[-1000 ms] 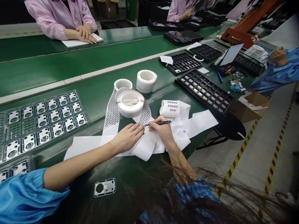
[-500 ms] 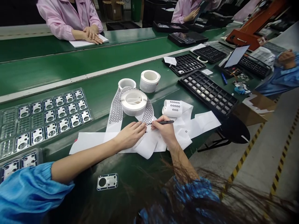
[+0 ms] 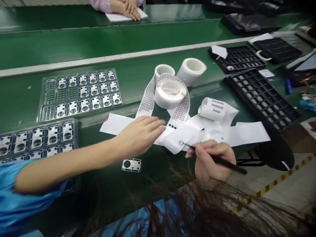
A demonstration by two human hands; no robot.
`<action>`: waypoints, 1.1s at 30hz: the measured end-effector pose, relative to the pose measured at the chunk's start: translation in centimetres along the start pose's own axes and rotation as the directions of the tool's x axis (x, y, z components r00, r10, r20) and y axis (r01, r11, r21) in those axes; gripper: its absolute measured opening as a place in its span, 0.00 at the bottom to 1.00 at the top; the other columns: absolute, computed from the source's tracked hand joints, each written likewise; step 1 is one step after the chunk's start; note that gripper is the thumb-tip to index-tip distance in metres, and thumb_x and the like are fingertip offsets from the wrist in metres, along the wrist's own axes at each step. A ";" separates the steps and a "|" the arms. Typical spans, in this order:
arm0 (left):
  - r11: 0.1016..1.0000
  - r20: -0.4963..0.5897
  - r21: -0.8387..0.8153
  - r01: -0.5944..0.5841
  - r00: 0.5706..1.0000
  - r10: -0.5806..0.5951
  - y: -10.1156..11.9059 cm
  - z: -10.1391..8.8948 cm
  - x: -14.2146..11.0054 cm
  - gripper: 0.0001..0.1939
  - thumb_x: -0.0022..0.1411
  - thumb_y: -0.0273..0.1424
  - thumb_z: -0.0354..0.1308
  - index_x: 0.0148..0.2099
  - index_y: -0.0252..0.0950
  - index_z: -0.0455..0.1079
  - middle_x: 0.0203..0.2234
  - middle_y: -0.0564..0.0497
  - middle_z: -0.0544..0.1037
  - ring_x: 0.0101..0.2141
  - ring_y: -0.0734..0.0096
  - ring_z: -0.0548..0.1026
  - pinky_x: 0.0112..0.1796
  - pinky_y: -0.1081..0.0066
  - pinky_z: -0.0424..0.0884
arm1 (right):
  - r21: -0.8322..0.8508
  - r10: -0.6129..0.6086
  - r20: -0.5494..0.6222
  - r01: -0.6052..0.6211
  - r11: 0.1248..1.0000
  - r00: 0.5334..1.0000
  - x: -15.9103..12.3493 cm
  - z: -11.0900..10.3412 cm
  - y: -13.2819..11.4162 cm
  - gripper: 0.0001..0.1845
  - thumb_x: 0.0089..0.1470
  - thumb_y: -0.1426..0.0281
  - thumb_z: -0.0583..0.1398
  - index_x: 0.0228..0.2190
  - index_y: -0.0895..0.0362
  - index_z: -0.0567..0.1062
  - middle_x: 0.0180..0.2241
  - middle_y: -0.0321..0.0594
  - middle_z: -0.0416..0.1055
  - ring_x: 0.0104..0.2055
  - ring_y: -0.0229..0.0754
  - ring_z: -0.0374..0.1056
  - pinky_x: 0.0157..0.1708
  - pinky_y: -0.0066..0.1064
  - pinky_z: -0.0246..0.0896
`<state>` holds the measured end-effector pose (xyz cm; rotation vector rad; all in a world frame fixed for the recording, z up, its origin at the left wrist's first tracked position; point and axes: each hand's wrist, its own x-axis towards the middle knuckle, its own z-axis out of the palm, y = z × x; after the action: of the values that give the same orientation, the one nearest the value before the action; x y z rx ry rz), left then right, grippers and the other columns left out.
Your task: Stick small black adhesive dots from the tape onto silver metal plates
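Observation:
My right hand [image 3: 213, 161] grips a pair of black tweezers [image 3: 222, 161]. At their tip is a small dark ring [image 3: 181, 142], seen against white backing paper. My left hand [image 3: 140, 135] is stretched out flat with nothing in it, near the left part of the paper strip [image 3: 118, 123]. Beyond the hands stands a roll of ring stickers [image 3: 169, 100], its printed strip [image 3: 181, 110] running down toward the paper. Several black dots show beside the left fingertips. Below my left hand, a single metal plate with a round hole [image 3: 132, 165] lies on the green table.
Clear trays of metal plates [image 3: 81, 113] lie on the left. Two more white rolls [image 3: 192, 70] stand behind the sticker roll. Black compartment trays [image 3: 261, 98] and a blue pen [image 3: 288, 86] are on the right. Across the table, a person's hands [image 3: 130, 8] rest on white paper.
My right hand has drawn back from the sticker strip toward me, bringing the tweezers with a ring at the tip. My left hand has lifted off the strip. The view has shifted.

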<state>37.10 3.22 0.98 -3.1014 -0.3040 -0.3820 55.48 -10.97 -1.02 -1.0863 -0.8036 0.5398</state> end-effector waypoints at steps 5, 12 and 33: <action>1.000 0.072 0.015 0.005 0.997 -0.007 5.6 -1.0 -11.2 0.15 0.73 0.26 0.47 0.57 0.33 0.69 0.57 0.51 0.75 0.59 0.63 0.70 0.66 0.62 0.57 | 0.076 0.313 0.184 -0.331 0.941 0.932 -7.2 2.1 2.0 0.11 0.52 0.81 0.64 0.28 0.54 0.71 0.31 0.33 0.75 0.25 0.38 0.75 0.22 0.29 0.75; 0.973 0.064 -0.185 0.138 0.990 -0.129 8.4 4.1 -15.7 0.23 0.70 0.30 0.55 0.64 0.28 0.62 0.68 0.40 0.57 0.70 0.53 0.48 0.69 0.54 0.48 | -0.083 0.374 0.183 -0.364 0.928 0.909 -9.1 4.5 3.7 0.12 0.52 0.80 0.65 0.27 0.54 0.68 0.28 0.30 0.74 0.24 0.36 0.74 0.25 0.26 0.74; 0.983 0.175 -0.097 0.156 0.975 -0.138 8.8 3.2 -15.2 0.25 0.74 0.36 0.50 0.67 0.30 0.59 0.65 0.47 0.64 0.65 0.63 0.61 0.68 0.58 0.51 | -0.310 0.365 0.212 -0.291 0.905 0.907 -8.6 5.0 3.0 0.13 0.49 0.82 0.65 0.27 0.55 0.70 0.30 0.32 0.75 0.26 0.37 0.75 0.24 0.28 0.76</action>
<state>25.06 -8.26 -5.63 -3.2361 -0.5351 -0.1418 46.27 -13.28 -5.20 -1.4396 -0.9520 0.8976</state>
